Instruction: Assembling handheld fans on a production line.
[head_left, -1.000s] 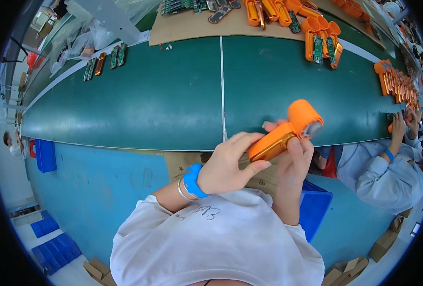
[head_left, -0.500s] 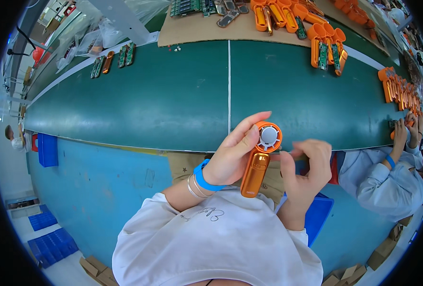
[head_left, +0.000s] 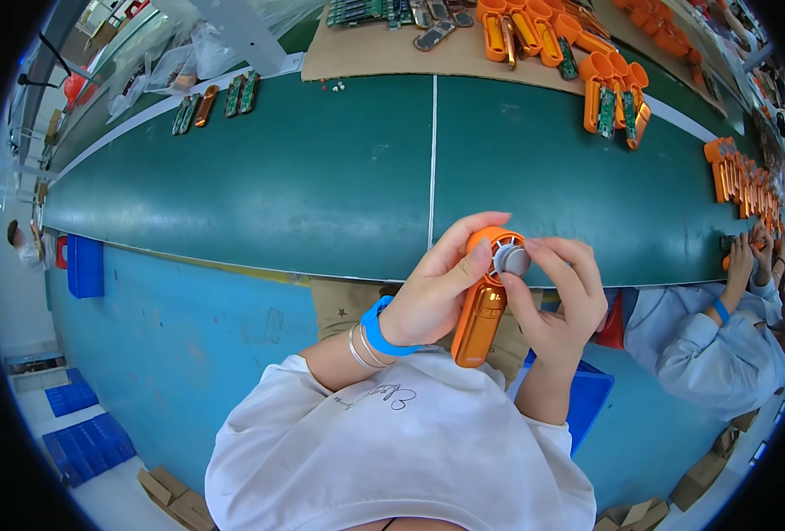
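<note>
Since a second ago we've turned the fan [head_left: 477, 326]: its front now faces us. Half a second ago our right hand [head_left: 562, 308] was clear of it; now that hand pinches the silver disc [head_left: 513, 259], which has shifted off-centre rightward. Can't tell if it's detached.

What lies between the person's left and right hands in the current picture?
In the head view, an orange handheld fan: the left hand holds its round head, and the right hand has its fingertips at the grey disc there.
</note>
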Demonstrator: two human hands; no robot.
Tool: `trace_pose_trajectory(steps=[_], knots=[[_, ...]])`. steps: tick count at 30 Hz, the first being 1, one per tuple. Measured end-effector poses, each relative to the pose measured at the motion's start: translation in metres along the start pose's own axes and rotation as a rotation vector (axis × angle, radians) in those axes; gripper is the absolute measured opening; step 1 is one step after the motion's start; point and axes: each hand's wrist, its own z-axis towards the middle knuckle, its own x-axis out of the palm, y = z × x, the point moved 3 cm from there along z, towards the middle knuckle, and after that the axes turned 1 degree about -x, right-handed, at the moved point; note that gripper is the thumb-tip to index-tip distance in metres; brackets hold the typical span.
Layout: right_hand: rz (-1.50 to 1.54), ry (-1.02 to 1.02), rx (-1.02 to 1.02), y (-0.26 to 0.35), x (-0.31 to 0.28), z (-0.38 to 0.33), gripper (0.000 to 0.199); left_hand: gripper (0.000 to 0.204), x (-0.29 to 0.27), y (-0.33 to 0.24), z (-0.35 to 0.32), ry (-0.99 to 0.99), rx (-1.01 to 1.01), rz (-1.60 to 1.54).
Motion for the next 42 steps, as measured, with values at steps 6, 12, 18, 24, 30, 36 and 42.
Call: trace_pose_trajectory(steps=[6, 12, 18, 24, 30, 36, 42], knots=[[0.013, -0.007, -0.011, 0.001, 0.002, 0.001, 0.035, 0.044, 0.001, -0.002, 0.001, -0.005, 0.006, 0.015], [0.029, 0.013, -0.019, 0.001, 0.003, 0.002, 0.033, 0.043, 0.000, -0.001, 0.000, 0.001, 0.010, -0.014], [0.033, 0.021, -0.029, 0.001, 0.004, 0.002, 0.034, 0.044, 0.001, -0.002, 0.000, -0.011, 0.018, 0.025], [0.067, 0.024, -0.021, 0.003, 0.002, 0.005, 0.033, 0.043, 0.002, -0.004, 0.002, -0.009, 0.031, 0.045], [0.132, 0.047, 0.108, 0.004, -0.001, 0.004, 0.030, 0.039, 0.005, -0.003, 0.003, -0.047, 0.073, 0.067], [0.087, 0.086, 0.048, 0.009, 0.001, 0.001, 0.032, 0.046, 0.002, -0.007, 0.000, -0.079, 0.135, 0.257], [0.057, 0.062, -0.080, 0.006, -0.005, -0.006, 0.035, 0.044, 0.002, -0.007, -0.001, -0.021, 0.166, 0.316]])
